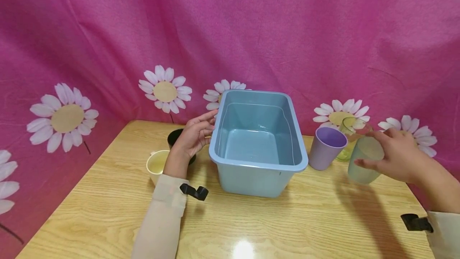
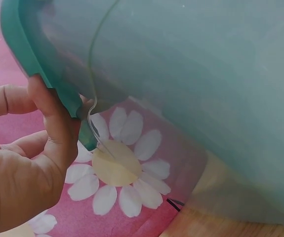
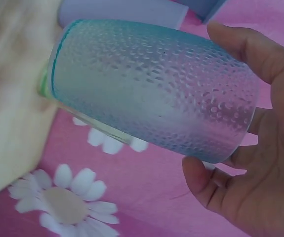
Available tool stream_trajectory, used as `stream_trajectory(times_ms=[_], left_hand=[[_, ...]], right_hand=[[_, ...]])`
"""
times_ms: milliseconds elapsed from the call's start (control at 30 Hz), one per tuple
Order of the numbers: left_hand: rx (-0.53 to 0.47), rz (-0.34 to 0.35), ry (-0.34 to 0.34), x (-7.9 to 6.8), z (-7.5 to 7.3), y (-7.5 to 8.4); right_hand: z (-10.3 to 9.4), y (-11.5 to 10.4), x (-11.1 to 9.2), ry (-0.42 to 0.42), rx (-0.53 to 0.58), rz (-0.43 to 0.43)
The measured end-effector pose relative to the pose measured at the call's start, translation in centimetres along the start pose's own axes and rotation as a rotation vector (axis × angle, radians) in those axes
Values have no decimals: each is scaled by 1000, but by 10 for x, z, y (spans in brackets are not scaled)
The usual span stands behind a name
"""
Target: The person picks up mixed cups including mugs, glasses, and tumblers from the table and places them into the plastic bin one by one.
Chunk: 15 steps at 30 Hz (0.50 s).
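Left hand (image 1: 194,137) at blue tub (image 1: 251,181) rim; whether pinching, cannot tell. Right hand (image 1: 402,156) grips translucent cup (image 1: 360,168) near purple cup (image 1: 322,153).

Even, bright light fills the head view; white glare marks the pale wooden table (image 1: 305,227) in front of the blue rectangular plastic tub (image 1: 249,181), and a soft-edged shadow lies to the tub's right. Both wrist views look dimmer, hazy.

Corner: looks like a home, but I can't tell which room
Cloth (image 1: 287,43): pink with big white daisies (image 1: 165,91), hung like walls
Worktop (image 1: 305,223): wood, with cups (image 1: 321,156) and a tub (image 1: 248,181)
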<state>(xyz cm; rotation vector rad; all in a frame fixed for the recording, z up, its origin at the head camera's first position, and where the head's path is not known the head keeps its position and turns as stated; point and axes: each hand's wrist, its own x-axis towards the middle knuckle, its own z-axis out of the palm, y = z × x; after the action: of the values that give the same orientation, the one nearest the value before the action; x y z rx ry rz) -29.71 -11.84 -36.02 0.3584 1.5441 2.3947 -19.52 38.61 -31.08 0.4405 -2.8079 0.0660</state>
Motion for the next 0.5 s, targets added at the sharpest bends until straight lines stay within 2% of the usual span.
stream_trajectory(times_ms=[133,333,500], left_hand=[[-1,-1,0,0,0,0],[-2,-3,3,0,0,-2],[-10,5,-6,2,1,-3]], right_hand=[[-17,-4,8,-17,6,10],[-43,-16,23,-108,17,68],[-60,-21,35,-102,16,48]])
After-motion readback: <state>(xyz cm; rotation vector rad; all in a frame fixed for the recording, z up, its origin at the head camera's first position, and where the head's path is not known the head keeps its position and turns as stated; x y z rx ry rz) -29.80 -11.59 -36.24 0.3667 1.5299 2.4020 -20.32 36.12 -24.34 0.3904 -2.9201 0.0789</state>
